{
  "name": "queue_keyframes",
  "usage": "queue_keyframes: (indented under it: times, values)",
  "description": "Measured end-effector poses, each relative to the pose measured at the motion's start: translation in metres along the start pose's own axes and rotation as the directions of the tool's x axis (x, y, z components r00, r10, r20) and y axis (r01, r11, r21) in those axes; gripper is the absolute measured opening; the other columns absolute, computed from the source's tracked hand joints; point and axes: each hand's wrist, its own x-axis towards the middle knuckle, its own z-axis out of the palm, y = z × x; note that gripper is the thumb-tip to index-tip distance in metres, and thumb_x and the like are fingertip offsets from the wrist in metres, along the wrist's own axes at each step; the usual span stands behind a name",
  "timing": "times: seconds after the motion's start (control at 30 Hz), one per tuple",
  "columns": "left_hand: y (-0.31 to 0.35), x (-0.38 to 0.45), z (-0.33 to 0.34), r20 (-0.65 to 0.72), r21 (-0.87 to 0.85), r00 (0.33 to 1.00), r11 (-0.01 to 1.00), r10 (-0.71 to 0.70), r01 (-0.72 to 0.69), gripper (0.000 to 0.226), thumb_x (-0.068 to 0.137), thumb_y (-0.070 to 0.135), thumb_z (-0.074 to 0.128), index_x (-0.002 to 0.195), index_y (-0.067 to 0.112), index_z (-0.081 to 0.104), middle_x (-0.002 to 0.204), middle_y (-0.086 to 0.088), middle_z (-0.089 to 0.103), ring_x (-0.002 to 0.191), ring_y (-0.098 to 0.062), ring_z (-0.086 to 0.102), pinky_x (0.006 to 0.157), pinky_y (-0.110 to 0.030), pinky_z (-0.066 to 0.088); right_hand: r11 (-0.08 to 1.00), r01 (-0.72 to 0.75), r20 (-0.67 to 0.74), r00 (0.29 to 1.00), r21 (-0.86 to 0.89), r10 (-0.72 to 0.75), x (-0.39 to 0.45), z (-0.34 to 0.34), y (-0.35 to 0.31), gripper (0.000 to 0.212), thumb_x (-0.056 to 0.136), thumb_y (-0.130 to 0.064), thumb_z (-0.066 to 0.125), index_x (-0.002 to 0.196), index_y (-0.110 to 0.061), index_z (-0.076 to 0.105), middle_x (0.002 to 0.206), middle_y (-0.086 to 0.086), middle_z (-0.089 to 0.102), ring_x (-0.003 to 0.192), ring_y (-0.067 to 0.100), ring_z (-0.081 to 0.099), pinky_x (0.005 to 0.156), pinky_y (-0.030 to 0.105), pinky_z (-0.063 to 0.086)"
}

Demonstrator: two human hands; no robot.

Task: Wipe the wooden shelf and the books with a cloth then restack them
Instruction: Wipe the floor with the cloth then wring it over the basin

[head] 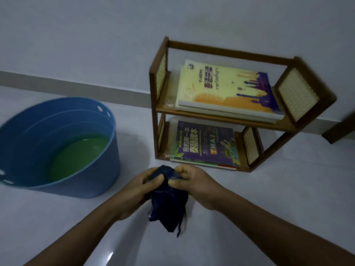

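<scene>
Because the dark blue, crumpled fabric cloth [169, 200] hangs bunched between both hands with a loose tail and a thread dangling below, it may drip on the pale glossy floor [269, 198] if it is wet, and a soaked cloth could warp the paper covers. The left hand [138, 189] has its fingers and thumb curled tight round the cloth's upper left side; the right hand [194, 186] pinches the upper right edge, knuckles bent, so each grip is clenched on fabric with no slack showing. Just beyond the grip stands the small two-tier brown wooden shelf with woven side panels [221, 114], still loaded: a yellow paperback book [221, 87] lies flat above, a purple paperback book [207, 143] below. Beyond and left of the grip sits a round blue plastic tub holding greenish liquid [57, 146]. A careless swipe could knock the light shelf.
</scene>
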Motion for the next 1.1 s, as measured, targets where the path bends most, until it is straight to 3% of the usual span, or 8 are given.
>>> queue_keyframes:
  times: [0.13, 0.23, 0.37, 0.67, 0.8, 0.93, 1.0, 1.1]
  values:
    - [0.047, -0.043, -0.002, -0.041, -0.109, 0.996, 0.991, 0.074, -0.078, 0.044, 0.089, 0.031, 0.055, 0.127, 0.008, 0.059, 0.123, -0.02, 0.065, 0.116, -0.036, 0.06, 0.096, -0.041, 0.052, 0.992, -0.034, 0.029, 0.999, 0.123, 0.03, -0.007, 0.026, -0.055, 0.022, 0.093, -0.013, 0.061, 0.11, -0.001, 0.053, 0.106, 0.017, 0.063, 0.1, 0.031, 0.062, 0.094, 0.047, 0.05]
    - [0.063, -0.074, -0.001, -0.032, -0.109, 0.995, 0.989, 0.099, -0.102, 0.048, 0.088, 0.034, 0.059, 0.132, 0.015, 0.052, 0.126, -0.014, 0.064, 0.116, -0.031, 0.061, 0.086, -0.036, 0.055, 0.984, -0.043, -0.002, 0.999, 0.172, 0.044, -0.006, 0.048, -0.088, 0.015, 0.095, -0.013, 0.058, 0.105, -0.004, 0.053, 0.101, 0.017, 0.063, 0.09, 0.028, 0.063, 0.081, 0.042, 0.053]
    - [0.068, -0.113, -0.01, -0.29, -0.104, 0.947, 0.978, 0.141, -0.178, 0.054, 0.079, 0.026, 0.076, 0.128, 0.014, 0.056, 0.118, -0.009, 0.07, 0.11, -0.028, 0.065, 0.092, -0.04, 0.054, 0.957, -0.09, -0.027, 0.994, 0.276, 0.101, -0.005, 0.085, -0.125, 0.028, 0.095, -0.009, 0.053, 0.119, 0.005, 0.054, 0.116, 0.025, 0.064, 0.103, 0.037, 0.064, 0.088, 0.049, 0.053]
    - [0.078, -0.147, -0.007, -0.633, -0.337, 0.764, 0.844, 0.124, -0.417, 0.031, 0.09, 0.01, 0.059, 0.121, 0.011, 0.061, 0.107, -0.014, 0.073, 0.1, -0.033, 0.068, 0.084, -0.044, 0.055, 0.976, 0.166, -0.001, 0.986, -0.138, -0.168, -0.029, 0.149, -0.145, 0.022, 0.09, -0.013, 0.062, 0.111, -0.016, 0.055, 0.111, 0.008, 0.068, 0.099, 0.024, 0.067, 0.088, 0.044, 0.057]
    - [0.089, -0.156, -0.006, -0.542, -0.593, 0.837, 0.673, 0.073, -0.442, 0.033, 0.094, 0.029, 0.048, 0.114, 0.01, 0.066, 0.104, -0.017, 0.073, 0.093, -0.03, 0.07, 0.078, -0.04, 0.059, 0.45, 0.486, 0.194, 0.811, -0.749, -0.552, -0.042, 0.167, -0.139, 0.024, 0.093, -0.028, 0.054, 0.117, -0.023, 0.058, 0.111, -0.004, 0.063, 0.1, 0.012, 0.058, 0.083, 0.026, 0.048]
    - [0.089, -0.158, -0.016, -0.535, -0.57, 0.836, 0.68, 0.119, -0.461, 0.051, 0.088, 0.047, 0.059, 0.128, 0.015, 0.058, 0.122, -0.017, 0.065, 0.115, -0.031, 0.061, 0.105, -0.047, 0.043, -0.342, 0.552, 0.638, 0.534, -0.76, -0.556, -0.059, 0.193, -0.113, 0.019, 0.09, -0.027, 0.057, 0.106, -0.022, 0.066, 0.112, 0.0, 0.06, 0.103, 0.02, 0.049, 0.085, 0.035, 0.043]
    - [0.088, -0.156, -0.022, -0.572, -0.43, 0.805, 0.778, 0.157, -0.457, 0.047, 0.088, 0.037, 0.061, 0.129, 0.017, 0.056, 0.119, -0.016, 0.067, 0.109, -0.031, 0.064, 0.097, -0.049, 0.049, -0.17, 0.623, 0.579, 0.545, -0.764, -0.606, -0.064, 0.193, -0.121, 0.017, 0.092, -0.027, 0.053, 0.095, -0.02, 0.068, 0.1, 0.0, 0.064, 0.093, 0.016, 0.052, 0.078, 0.03, 0.043]
    - [0.089, -0.156, -0.025, -0.612, -0.377, 0.767, 0.781, 0.193, -0.498, 0.039, 0.093, 0.037, 0.053, 0.128, 0.021, 0.056, 0.117, -0.013, 0.069, 0.108, -0.031, 0.066, 0.084, -0.047, 0.056, 0.472, 0.556, 0.127, 0.728, -0.684, -0.673, -0.051, 0.173, -0.141, 0.021, 0.089, -0.038, 0.06, 0.105, -0.026, 0.054, 0.101, -0.01, 0.058, 0.092, 0.004, 0.054, 0.076, 0.021, 0.046]
